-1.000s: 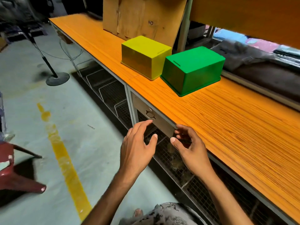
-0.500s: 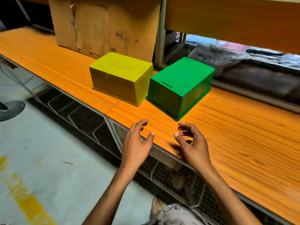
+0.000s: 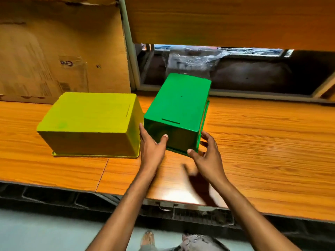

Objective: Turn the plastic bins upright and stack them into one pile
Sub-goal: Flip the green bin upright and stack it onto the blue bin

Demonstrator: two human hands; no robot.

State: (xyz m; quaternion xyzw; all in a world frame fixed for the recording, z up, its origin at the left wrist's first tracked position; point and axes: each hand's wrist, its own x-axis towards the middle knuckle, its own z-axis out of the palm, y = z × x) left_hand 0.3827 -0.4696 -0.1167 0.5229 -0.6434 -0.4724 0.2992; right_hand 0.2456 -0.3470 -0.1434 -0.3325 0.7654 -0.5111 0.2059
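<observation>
Two plastic bins lie upside down on the orange wooden table (image 3: 253,142). The yellow bin (image 3: 90,122) is on the left and the green bin (image 3: 179,109) on the right, close beside it. My left hand (image 3: 152,147) touches the green bin's near left corner, with the thumb on its front wall. My right hand (image 3: 208,154) is at the near right corner, thumb on the front lower rim and fingers by the right side. Both hands are spread around the green bin's near end; a firm grip is not visible.
A large cardboard sheet (image 3: 59,48) leans at the back left behind the yellow bin. A wooden shelf board (image 3: 226,20) overhangs the back, with a metal post (image 3: 129,44) beside it. The table's front edge (image 3: 54,185) runs near my body, a drawer handle (image 3: 165,207) under it.
I have stepped closer to the table. Both hands moved forward from the table's front edge up to the green bin's near end and now touch it.
</observation>
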